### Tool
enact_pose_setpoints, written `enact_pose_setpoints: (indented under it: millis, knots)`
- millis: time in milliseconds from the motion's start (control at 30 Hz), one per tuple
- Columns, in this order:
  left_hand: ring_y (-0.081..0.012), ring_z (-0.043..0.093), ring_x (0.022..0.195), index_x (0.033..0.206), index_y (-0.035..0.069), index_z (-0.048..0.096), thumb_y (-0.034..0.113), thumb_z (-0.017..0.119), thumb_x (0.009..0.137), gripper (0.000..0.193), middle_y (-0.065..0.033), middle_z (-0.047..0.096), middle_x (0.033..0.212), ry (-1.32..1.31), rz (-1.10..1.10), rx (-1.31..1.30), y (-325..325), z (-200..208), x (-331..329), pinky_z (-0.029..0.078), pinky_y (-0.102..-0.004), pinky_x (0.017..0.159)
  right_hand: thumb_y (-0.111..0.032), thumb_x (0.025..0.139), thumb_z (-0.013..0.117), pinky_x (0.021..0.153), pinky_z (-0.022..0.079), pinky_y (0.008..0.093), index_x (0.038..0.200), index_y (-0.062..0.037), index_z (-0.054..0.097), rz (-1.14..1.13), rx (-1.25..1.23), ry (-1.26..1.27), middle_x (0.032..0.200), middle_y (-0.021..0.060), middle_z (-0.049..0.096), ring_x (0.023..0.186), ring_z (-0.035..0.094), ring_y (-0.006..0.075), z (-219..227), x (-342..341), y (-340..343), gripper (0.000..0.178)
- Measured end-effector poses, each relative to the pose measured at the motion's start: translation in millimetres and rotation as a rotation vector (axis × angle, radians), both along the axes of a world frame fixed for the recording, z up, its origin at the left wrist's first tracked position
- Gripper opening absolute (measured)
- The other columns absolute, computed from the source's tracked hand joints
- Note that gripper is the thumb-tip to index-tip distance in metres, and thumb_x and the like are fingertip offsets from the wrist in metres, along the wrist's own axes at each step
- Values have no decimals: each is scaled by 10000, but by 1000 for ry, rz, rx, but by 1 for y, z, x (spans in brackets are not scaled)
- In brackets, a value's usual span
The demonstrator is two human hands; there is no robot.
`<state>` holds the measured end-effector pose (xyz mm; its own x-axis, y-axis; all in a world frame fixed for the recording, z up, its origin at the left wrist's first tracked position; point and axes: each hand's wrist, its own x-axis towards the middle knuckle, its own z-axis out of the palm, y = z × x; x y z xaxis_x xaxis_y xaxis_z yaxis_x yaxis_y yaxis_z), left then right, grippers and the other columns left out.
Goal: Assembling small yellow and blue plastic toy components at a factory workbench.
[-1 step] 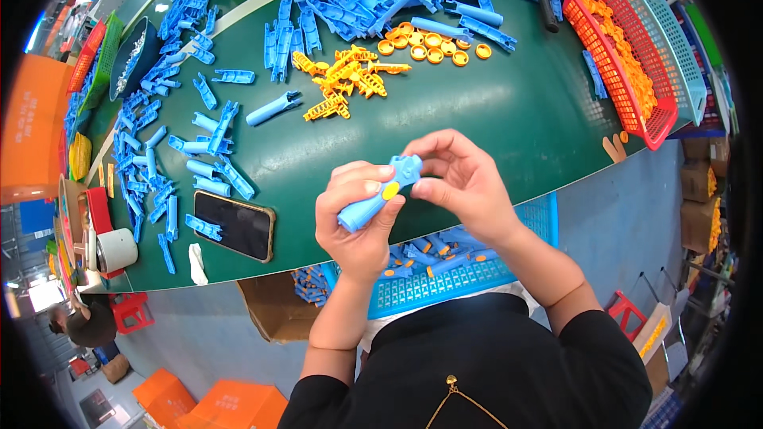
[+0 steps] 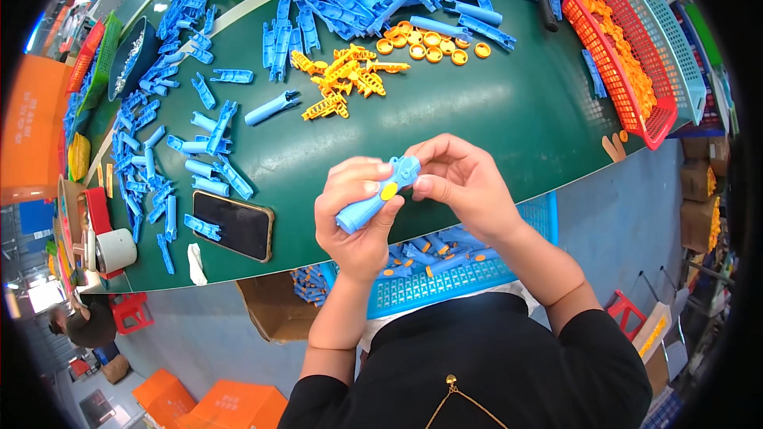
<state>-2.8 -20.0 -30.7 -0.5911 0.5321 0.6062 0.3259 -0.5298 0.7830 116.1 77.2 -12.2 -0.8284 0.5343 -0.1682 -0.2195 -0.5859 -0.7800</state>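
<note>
My left hand (image 2: 354,199) is wrapped round a blue plastic housing (image 2: 362,212), tube-shaped with a yellow oval button on its side. The housing is tilted, its wider plain end toward my lower left and its knobbed end toward the upper right. At that knobbed end, my right hand (image 2: 461,183) is closed, thumb and fingertips against it; whether a small part is between them is hidden. Beyond my hands lie a pile of orange toothed strips (image 2: 342,79), several round orange caps (image 2: 433,48) and a single blue housing (image 2: 272,108).
Blue half-shells (image 2: 366,0) are heaped at the back, with more (image 2: 214,135) along the left. A phone (image 2: 233,225) lies near the front edge. At the right stands a red basket (image 2: 592,40) of orange parts. Below the table edge, a blue basket (image 2: 429,290) holds housings.
Almost nothing differs. The housing has shifted very slightly in my hands, and both hands keep their hold.
</note>
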Motion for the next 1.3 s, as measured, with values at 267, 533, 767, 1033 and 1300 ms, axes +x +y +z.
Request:
enact_pose_setpoints:
  millis: [267, 533, 767, 1033, 1300]
  knots:
    - [-288, 659, 871, 975, 52, 587, 92, 786, 758, 297, -151, 684, 923, 441, 48, -207, -5, 13, -8, 536, -363, 784, -152, 915, 643, 874, 514, 290, 1014, 24, 634, 218, -376, 90, 963, 70, 660, 920, 640, 130, 1, 4, 1, 203]
    - [-271, 673, 858, 949, 41, 632, 34, 803, 708, 296, -139, 705, 892, 463, -105, -357, -26, 48, -20, 531, -345, 776, -139, 927, 622, 729, 526, 284, 959, 4, 663, 465, 222, -223, 959, 84, 682, 851, 642, 135, 34, 0, 35, 152]
    - [-261, 644, 873, 973, 1, 632, 71, 716, 809, 197, -144, 666, 987, 328, -164, -538, -7, 26, -14, 502, -321, 755, -132, 808, 691, 844, 428, 343, 920, -76, 691, -304, 1912, -493, 1024, 48, 592, 969, 512, 254, -5, -45, 129, 125]
    - [-272, 611, 829, 958, 18, 618, 41, 731, 769, 222, -108, 643, 887, 368, 26, -535, -4, 14, -11, 482, -342, 735, -134, 832, 679, 800, 424, 329, 1001, -90, 722, 75, 1379, -553, 920, 35, 592, 927, 503, 214, -1, -11, 75, 180]
    - [-261, 587, 762, 944, 26, 616, 36, 732, 761, 217, -98, 633, 854, 359, 8, -531, 2, 10, -12, 461, -349, 667, -115, 764, 744, 810, 429, 321, 1079, -86, 680, 36, 1552, -457, 955, 57, 564, 941, 508, 220, -3, 2, 75, 323]
